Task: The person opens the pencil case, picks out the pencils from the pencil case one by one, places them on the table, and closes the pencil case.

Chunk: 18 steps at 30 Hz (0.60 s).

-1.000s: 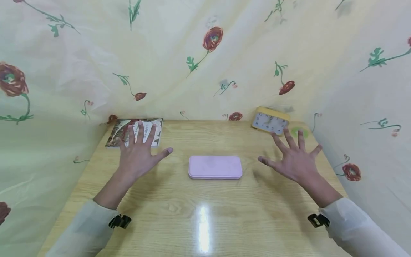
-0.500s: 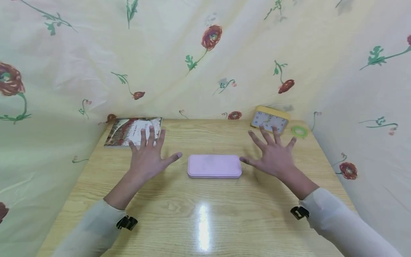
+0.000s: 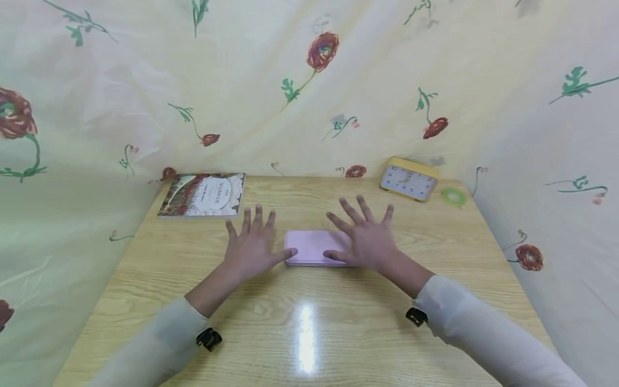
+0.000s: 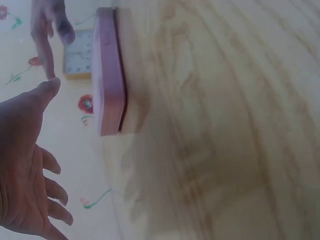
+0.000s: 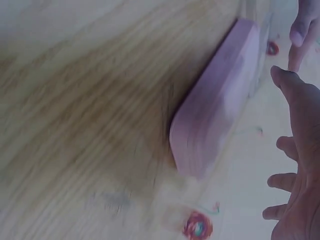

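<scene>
A flat pink pencil case (image 3: pixel 311 245) with rounded corners lies closed on the wooden table (image 3: pixel 261 322). My left hand (image 3: pixel 250 250), fingers spread, hovers at its left end, the thumb overlapping the corner in the head view. Over its right end my right hand (image 3: pixel 369 242) is spread the same way and hides that end from the head camera. In the left wrist view the case (image 4: pixel 110 75) sits on the wood with a gap between it and my left hand (image 4: pixel 22 165). The right wrist view likewise shows the case (image 5: pixel 220 105) apart from my right hand (image 5: pixel 305 165).
A booklet (image 3: pixel 203 195) lies at the table's back left. At the back right stands a yellow-framed clock (image 3: pixel 409 180), with a green ring, like a roll of tape (image 3: pixel 453 196), beside it. Flower-patterned cloth (image 3: pixel 271 70) hangs behind and along both sides.
Both hands have moved inward, the left one rightward and the right one leftward, until they overlap the pencil case in the head view. The case has stayed in place.
</scene>
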Motion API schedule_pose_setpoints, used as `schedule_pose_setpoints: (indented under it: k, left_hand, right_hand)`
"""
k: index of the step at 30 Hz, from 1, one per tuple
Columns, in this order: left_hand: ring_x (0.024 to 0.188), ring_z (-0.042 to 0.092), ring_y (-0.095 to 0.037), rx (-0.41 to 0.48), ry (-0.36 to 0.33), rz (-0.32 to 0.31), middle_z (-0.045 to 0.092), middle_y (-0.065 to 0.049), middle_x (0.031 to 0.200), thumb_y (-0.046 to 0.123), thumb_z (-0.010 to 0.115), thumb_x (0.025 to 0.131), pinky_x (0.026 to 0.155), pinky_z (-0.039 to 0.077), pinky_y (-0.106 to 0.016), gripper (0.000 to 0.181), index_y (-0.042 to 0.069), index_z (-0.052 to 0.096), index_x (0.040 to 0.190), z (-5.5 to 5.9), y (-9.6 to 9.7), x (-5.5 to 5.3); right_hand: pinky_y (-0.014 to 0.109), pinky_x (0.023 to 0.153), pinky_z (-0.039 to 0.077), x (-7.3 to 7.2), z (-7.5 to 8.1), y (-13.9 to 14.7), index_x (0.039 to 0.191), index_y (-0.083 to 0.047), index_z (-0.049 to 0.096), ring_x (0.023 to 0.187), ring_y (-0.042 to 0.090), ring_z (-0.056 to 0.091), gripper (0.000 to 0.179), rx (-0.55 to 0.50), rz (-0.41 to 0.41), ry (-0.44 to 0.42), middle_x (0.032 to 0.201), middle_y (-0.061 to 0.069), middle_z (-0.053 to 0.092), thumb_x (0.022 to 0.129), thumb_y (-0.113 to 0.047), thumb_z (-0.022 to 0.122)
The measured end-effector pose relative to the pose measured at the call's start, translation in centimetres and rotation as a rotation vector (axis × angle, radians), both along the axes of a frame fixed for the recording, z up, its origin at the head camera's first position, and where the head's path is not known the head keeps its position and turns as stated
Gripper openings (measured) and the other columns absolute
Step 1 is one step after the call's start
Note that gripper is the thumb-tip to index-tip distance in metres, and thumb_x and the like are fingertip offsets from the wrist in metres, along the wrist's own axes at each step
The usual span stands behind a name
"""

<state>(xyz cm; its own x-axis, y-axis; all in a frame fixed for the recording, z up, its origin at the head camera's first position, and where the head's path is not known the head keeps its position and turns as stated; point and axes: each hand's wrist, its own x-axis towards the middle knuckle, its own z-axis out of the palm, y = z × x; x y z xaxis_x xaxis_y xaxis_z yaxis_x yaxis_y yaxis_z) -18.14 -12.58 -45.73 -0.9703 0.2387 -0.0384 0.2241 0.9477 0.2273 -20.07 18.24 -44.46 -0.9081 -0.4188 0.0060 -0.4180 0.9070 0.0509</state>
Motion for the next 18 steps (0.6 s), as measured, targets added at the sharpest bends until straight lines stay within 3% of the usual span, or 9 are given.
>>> schedule_pose_setpoints:
  k: [8,13,18]
  left_hand:
    - [0.169,0.012,-0.057,-0.043,-0.074,-0.054,0.019,-0.033,0.179,0.092,0.056,0.092,0.130,0.011,-0.085,0.121,0.004,0.033,0.173,-2.3,1.4,0.7]
    - [0.167,0.016,-0.060,-0.044,-0.042,-0.091,0.023,-0.036,0.177,0.086,0.060,0.095,0.132,0.014,-0.082,0.113,0.002,0.044,0.168,-2.9,1.8,1.0]
    - [0.166,0.018,-0.061,-0.026,-0.021,-0.104,0.025,-0.036,0.177,0.075,0.066,0.099,0.133,0.015,-0.079,0.102,0.000,0.047,0.165,-3.0,2.1,1.2]
  right_hand:
    - [0.099,0.115,0.016,0.6,-1.7,-2.5,0.170,-0.042,0.044,0.167,0.042,0.035,0.094,0.049,0.110,0.035,0.182,0.003,0.035,0.091,-0.090,0.060]
    - [0.097,0.115,0.022,1.1,-2.2,-3.5,0.164,-0.037,0.055,0.152,0.039,0.056,0.086,0.068,0.131,0.033,0.169,0.006,0.056,0.091,-0.080,0.071]
    - [0.096,0.116,0.024,1.6,-2.3,-4.5,0.160,-0.029,0.059,0.138,0.039,0.064,0.081,0.048,0.118,-0.005,0.154,0.009,0.065,0.088,-0.059,0.081]
